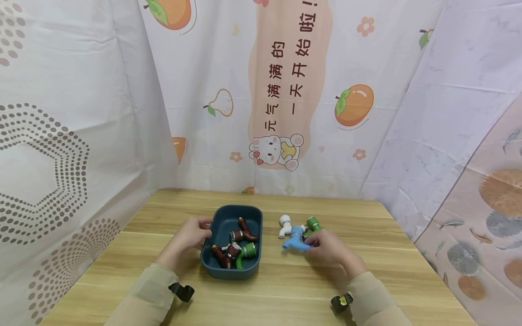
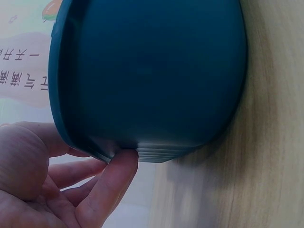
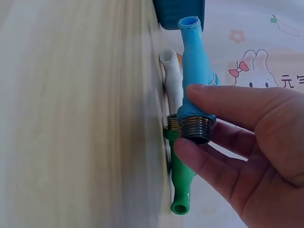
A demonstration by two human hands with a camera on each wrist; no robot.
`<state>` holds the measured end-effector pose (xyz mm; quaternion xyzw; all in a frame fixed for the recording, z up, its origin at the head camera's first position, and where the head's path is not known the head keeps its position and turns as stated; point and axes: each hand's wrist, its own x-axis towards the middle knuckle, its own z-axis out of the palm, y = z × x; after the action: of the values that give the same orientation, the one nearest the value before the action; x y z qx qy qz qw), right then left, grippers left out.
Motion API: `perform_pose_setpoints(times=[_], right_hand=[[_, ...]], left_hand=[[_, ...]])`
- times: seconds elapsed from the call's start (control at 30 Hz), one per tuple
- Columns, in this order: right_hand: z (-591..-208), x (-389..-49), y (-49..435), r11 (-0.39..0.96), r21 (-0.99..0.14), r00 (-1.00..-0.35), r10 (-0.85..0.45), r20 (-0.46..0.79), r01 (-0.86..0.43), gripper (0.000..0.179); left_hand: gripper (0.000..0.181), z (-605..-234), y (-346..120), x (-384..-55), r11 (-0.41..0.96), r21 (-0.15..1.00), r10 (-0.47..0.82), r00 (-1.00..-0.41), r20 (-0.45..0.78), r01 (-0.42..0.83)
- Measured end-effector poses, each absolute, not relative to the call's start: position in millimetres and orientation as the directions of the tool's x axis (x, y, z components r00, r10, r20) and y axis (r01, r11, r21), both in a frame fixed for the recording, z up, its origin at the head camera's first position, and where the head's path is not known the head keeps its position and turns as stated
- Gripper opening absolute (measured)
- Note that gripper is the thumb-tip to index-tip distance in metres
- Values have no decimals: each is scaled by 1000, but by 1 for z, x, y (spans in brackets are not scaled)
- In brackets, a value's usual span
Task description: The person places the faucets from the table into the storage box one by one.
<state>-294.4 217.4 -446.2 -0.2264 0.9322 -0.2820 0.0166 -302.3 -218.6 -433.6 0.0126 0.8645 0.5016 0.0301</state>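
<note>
My right hand (image 1: pixel 331 250) pinches a light blue plastic tap (image 3: pixel 194 61) by its threaded end, between thumb and fingers, over the right side of the table. Just behind it lie a white tap (image 1: pixel 285 226) and a green tap (image 1: pixel 313 223), partly covered by the hand. A bit of dark red shows under the fingers, too hidden to tell. At the bin's left side, my left hand (image 1: pixel 190 236) grips the rim of a dark teal bin (image 1: pixel 230 274). Inside the bin lie dark red taps (image 1: pixel 221 257) and a green tap (image 1: pixel 248 250).
The wooden table (image 1: pixel 293 296) carries the bin left of centre and the loose taps to its right. Printed curtains (image 1: pixel 228 59) hang behind and along both sides. A small black camera sits on each wrist.
</note>
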Motion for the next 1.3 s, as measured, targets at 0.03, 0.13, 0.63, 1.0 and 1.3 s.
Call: perform_pose_setpoints(times=[0.03,0.13,0.63,1.0,1.3], right_hand=[[-445,-294,218,736,-534,-895,-434,102,-417,16],[-443,-295,220,731,-537,-895,-433,112,-421,16],[-431,-292,228,722,-532,-888,-438,143,-442,15],[-425,-292,234,725,-535,-895,-414,164,-433,16],[-424,-291,235,724,-541,-898,-407,167,-428,17]], left_hand=[[52,-434,-219,-302,497,868,52,-998,-37,-6],[52,-434,-218,-302,498,867,53,-998,-34,-3],[51,-432,-218,-301,484,875,54,-997,-49,-17],[50,-431,-217,-299,473,881,60,-997,-52,-18],[51,-432,-218,-300,474,881,64,-997,-46,-10]])
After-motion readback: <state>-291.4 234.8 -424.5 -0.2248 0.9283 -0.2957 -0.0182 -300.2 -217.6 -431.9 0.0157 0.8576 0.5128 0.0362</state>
